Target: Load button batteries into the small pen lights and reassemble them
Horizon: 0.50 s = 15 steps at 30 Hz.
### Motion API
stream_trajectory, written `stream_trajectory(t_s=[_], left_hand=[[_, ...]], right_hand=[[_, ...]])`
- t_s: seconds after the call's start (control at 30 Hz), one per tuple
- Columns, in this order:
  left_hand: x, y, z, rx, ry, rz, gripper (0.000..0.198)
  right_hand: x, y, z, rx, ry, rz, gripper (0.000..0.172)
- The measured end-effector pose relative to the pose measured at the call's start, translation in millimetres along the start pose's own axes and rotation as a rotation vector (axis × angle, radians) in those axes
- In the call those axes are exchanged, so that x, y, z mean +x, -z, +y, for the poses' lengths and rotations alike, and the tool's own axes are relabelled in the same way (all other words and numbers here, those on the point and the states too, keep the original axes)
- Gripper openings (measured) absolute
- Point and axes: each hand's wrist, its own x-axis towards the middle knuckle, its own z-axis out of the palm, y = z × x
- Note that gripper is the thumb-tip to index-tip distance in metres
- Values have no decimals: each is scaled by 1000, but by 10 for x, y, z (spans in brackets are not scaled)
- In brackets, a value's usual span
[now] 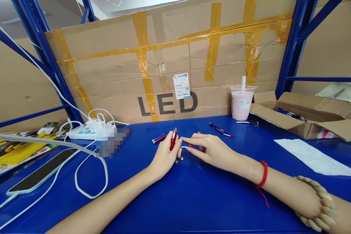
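Note:
My left hand (166, 155) is closed around a small red pen-like tube (173, 139), held upright on the blue table (192, 197). My right hand (211, 148) pinches a thin red and metal piece (187, 144) just right of the tube, fingertips nearly touching the left hand. Small round metal parts (179, 159) lie under the two hands. A red and blue tube (159, 138) lies just left of the left hand. A purple pen (221, 130) lies behind the right hand.
A taped cardboard sheet marked LED (167, 104) stands at the back. A pink drink cup with a straw (242, 102) and an open cardboard box (301, 115) are at the right, white paper (309, 155) nearby. A power strip with white cables (90, 129) and a phone (41, 172) lie left.

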Motion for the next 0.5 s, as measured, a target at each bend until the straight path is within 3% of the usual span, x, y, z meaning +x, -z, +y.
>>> stream_trajectory(t_s=[0.27,0.5], left_hand=[[-3,-10,0,-10,-32,-108,29],[-10,-10,-2,-26,-28,-117,29]], right_hand=[[6,29,-18,-51,77,-141,28],[7,38,-6,-157,147,-124,24]])
